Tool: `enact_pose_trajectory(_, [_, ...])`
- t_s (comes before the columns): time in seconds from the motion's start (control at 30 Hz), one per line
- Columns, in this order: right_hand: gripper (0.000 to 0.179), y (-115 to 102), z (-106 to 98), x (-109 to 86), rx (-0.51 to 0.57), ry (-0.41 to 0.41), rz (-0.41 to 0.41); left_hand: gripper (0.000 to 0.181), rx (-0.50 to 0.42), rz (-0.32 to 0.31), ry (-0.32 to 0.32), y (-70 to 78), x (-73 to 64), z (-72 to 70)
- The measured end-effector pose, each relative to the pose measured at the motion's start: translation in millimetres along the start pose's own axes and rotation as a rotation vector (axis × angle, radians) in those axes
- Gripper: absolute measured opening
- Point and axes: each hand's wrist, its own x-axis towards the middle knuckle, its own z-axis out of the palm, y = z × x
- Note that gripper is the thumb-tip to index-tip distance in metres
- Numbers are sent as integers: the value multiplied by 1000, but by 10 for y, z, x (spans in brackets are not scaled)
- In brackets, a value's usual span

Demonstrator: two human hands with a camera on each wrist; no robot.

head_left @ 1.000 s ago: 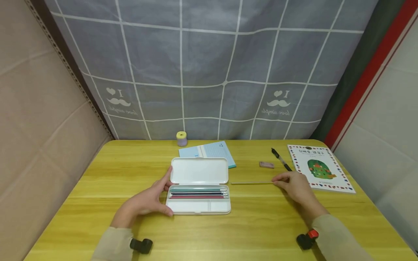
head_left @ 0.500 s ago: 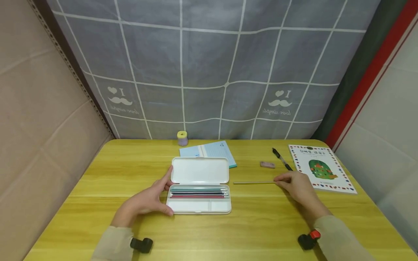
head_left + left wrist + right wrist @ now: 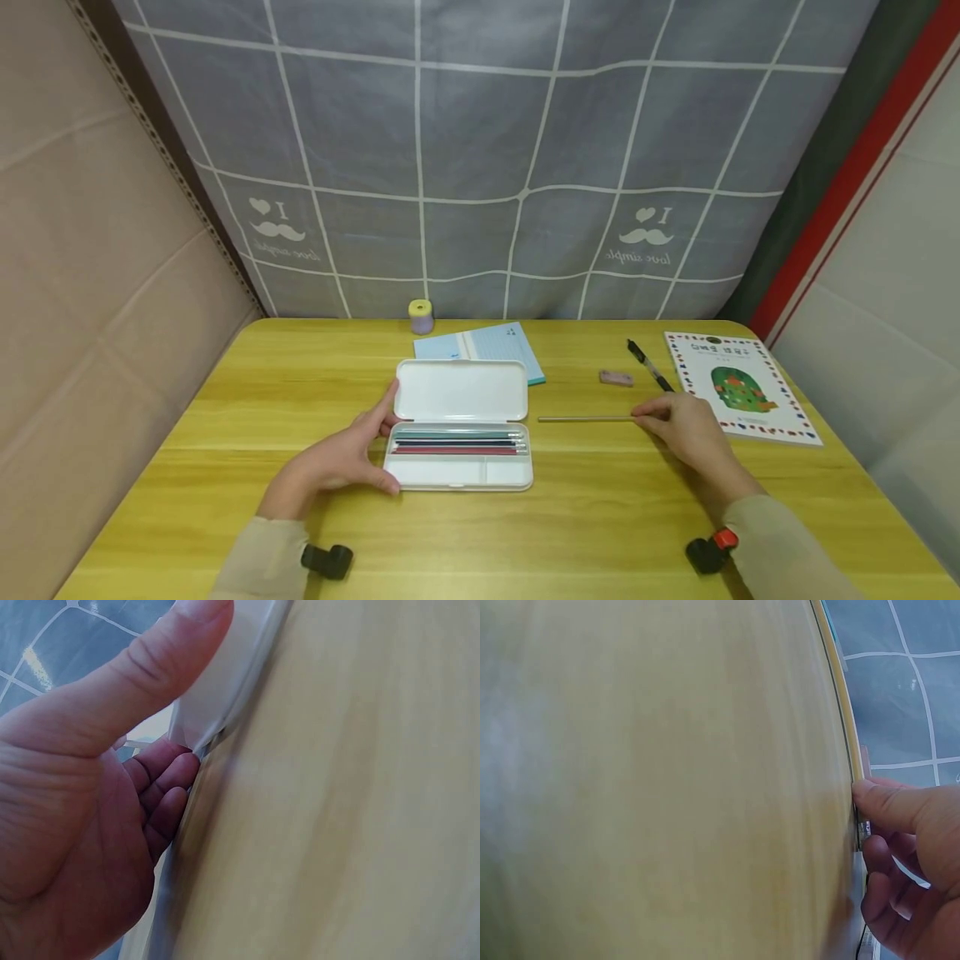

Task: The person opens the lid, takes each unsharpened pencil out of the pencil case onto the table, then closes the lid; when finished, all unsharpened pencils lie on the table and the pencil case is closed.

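Note:
A white pencil case (image 3: pixel 438 473) lies with its lid (image 3: pixel 461 390) raised, several pencils (image 3: pixel 455 447) side by side in its upper compartment. My left hand (image 3: pixel 337 457) grips the case's left end, thumb at the front corner and fingers behind near the hinge. In the left wrist view the thumb lies along the white case (image 3: pixel 236 664), fingertips at its corner. To the right of the case, my right hand (image 3: pixel 684 429) pinches one end of a thin yellowish pencil (image 3: pixel 585 419). That pencil (image 3: pixel 843 705) points left, level with the table, its tip apart from the case.
Behind the lid lies a light-blue notebook (image 3: pixel 517 350), with a yellow and purple spool-like item (image 3: pixel 421 317) at the back edge. A pinkish eraser (image 3: pixel 616 378), a black pen (image 3: pixel 648 363) and a white picture book (image 3: pixel 738 389) are on the right of the wooden table (image 3: pixel 480 546).
The pencil and my right hand have shifted very slightly right, widening the gap to the case a little. My left hand keeps its grip; the whole view has drifted slightly.

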Motion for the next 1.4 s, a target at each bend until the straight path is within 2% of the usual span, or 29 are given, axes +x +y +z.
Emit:
enact_pose_trajectory(0.23, [8, 15, 23, 2, -3, 15, -5, 147, -5, 4, -1, 16, -6, 3])
enact_pose_trajectory(0.33, [10, -18, 37, 2, -6, 65, -28, 147, -7, 4, -1, 18, -9, 1])
enact_pose_trajectory(0.43, [15, -127, 45, 24, -1, 122, -66, 147, -8, 1, 0, 19, -12, 2])
enact_pose_trajectory(0.53, [19, -307, 63, 64, 32, 138, -94, 147, -6, -2, 2, 22, -13, 1])
enact_pose_trajectory(0.73, [18, -714, 184, 150, 182, 79, -125, 147, -8, -4, 4, 32, -17, 4])
enact_pose_trajectory(0.83, [18, -888, 274, 186, 260, 11, -141, 147, -13, -5, 6, 28, -27, 8])
enact_pose_trajectory(1.03, [17, -1109, 473, 220, 346, -140, -175, 147, -29, -11, 9, 21, -35, 21])
enact_pose_trajectory(1.23, [16, -1267, 653, 208, 338, -228, -231, 147, -25, -7, 10, 36, -20, 29])
enact_pose_trajectory(1.4, [20, -1374, 747, 181, 235, -221, -271, 147, -18, -1, 17, 54, -26, 36])
